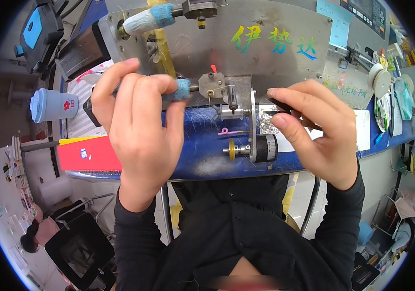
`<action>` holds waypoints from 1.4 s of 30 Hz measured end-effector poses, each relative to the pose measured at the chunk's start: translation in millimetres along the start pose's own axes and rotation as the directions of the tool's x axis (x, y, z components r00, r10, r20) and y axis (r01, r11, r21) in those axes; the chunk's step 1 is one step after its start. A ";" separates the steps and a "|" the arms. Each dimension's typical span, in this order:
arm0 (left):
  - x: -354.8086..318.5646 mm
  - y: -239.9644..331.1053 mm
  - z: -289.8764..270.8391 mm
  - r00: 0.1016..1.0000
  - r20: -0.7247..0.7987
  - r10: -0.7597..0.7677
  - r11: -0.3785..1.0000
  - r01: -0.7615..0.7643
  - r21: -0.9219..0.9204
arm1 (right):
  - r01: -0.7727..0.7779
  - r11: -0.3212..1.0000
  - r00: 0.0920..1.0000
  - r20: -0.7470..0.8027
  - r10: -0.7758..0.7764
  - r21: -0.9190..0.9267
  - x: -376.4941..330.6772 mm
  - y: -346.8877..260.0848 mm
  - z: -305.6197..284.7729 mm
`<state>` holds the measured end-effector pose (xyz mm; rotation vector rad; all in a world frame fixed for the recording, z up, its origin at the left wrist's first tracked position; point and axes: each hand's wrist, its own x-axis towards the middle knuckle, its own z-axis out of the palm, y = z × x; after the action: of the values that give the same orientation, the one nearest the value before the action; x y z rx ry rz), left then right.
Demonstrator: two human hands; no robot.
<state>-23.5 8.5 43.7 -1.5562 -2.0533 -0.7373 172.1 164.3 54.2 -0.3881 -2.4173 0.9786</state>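
My left hand (pixel 142 116) is closed at a rod wrapped in blue cloth (pixel 182 90), with index finger and thumb on either side of the wrap; the palm hides the rest of it. The rod leads to a small metal block (pixel 211 86) with a red tip on top. My right hand (pixel 321 123) holds black tweezers (pixel 281 106), their two arms slightly apart and pointing left. Between my hands stands an upright metal bracket (pixel 253 126), carrying a black cylindrical motor (pixel 266 148) and a yellow-rimmed wheel (pixel 232 150). Any fine thread at my fingertips is too small to see.
Behind is a steel machine panel (pixel 275 46) with another cloth-wrapped rod (pixel 149 18). A blue lidded cup (pixel 54 105) and a red folder (pixel 91 154) are at left. White spools (pixel 379 80) stand at right. Small metal pieces (pixel 269 127) lie on white paper. Fine fibres litter the blue tabletop (pixel 183 155).
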 end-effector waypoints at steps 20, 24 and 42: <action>25.1 15.2 19.3 0.962 -0.251 0.113 0.974 -0.156 -0.162 | 0.330 0.837 0.936 0.037 -0.350 -0.436 30.1 5.9 27.8; 28.9 18.7 17.1 0.966 -0.234 0.109 0.975 -0.149 -0.163 | 0.328 0.849 0.937 0.029 -0.348 -0.415 31.0 6.8 29.6; -83.7 -21.2 45.7 0.942 0.210 -0.264 0.894 0.320 -0.313 | -0.216 0.974 0.974 -0.047 0.220 0.065 -73.9 11.1 20.8</action>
<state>-24.2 -26.3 -47.5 -1.5409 -2.4169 -1.1703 223.2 128.3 8.3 -0.6614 -2.3264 1.1154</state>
